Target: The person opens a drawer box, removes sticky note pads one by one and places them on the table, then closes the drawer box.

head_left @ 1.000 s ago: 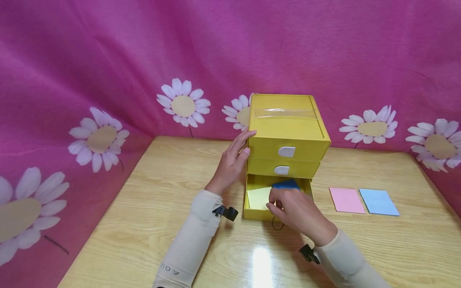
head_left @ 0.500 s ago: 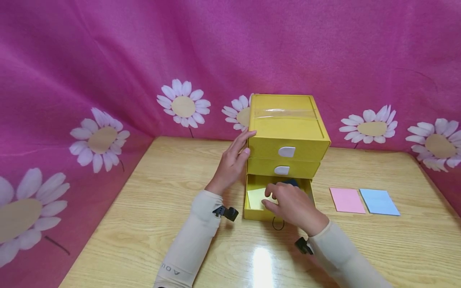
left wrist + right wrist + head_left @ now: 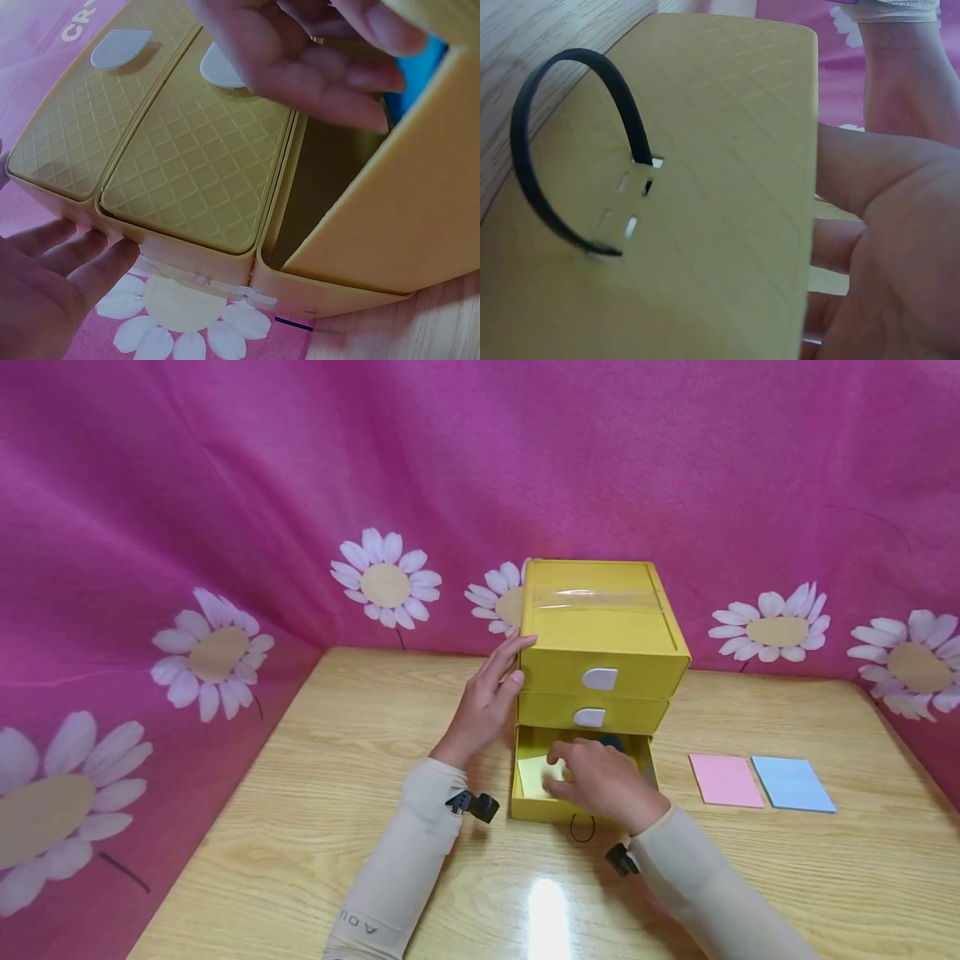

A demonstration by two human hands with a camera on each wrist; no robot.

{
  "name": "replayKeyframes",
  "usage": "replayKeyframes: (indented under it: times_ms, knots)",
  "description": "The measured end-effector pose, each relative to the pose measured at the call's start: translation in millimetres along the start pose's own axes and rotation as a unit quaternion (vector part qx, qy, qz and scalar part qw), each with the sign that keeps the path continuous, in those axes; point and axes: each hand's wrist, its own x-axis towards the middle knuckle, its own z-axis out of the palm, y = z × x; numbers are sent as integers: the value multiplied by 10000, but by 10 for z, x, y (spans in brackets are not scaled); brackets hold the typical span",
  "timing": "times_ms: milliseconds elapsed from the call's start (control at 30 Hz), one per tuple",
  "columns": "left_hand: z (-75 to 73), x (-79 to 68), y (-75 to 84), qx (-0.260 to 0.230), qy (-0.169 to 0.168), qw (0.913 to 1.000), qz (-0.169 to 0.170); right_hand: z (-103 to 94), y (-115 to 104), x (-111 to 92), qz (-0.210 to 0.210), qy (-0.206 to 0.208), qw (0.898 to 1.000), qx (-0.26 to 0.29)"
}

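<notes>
A yellow three-drawer box [image 3: 600, 618] stands on the table with its bottom drawer [image 3: 542, 811] pulled out. My left hand [image 3: 480, 703] rests straight-fingered against the box's left side, steadying contact also visible in the left wrist view. Over the drawer, my right hand [image 3: 606, 779] dips in with thumb and fingers parted, nothing seen between them. Beneath those fingertips lies a pale yellow sticky-note pad [image 3: 532, 778], partly covered. Behind the hand, a darker blue piece [image 3: 421, 73] shows inside the drawer. From the drawer front sticks a black loop pull [image 3: 523, 150].
Right of the box, a pink sticky-note pad [image 3: 726, 780] and a light blue one [image 3: 793, 783] lie side by side on the wooden table [image 3: 360, 735]. White pull tabs [image 3: 600, 678] mark the upper drawers. A pink flowered cloth [image 3: 420, 460] hangs behind.
My right hand has shifted slightly left over the drawer, its thumb and fingers spreading from a closer bunch. It now covers more of the blue piece. The left hand stays put.
</notes>
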Motion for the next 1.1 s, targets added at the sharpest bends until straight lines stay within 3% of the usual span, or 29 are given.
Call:
replayKeyframes:
  times_ms: [233,667,1100]
  knots:
    - [6,2,10,-27,-41,10000,34,14,-16,50,108,-45,9996,-246]
    - [10,-12,3,-47,-55,10000,34,41,-59,155,584,-711,9951,-376]
    - [-3,-2,7,80,3,9999,63,89,-60,247,657,-658,9948,-409]
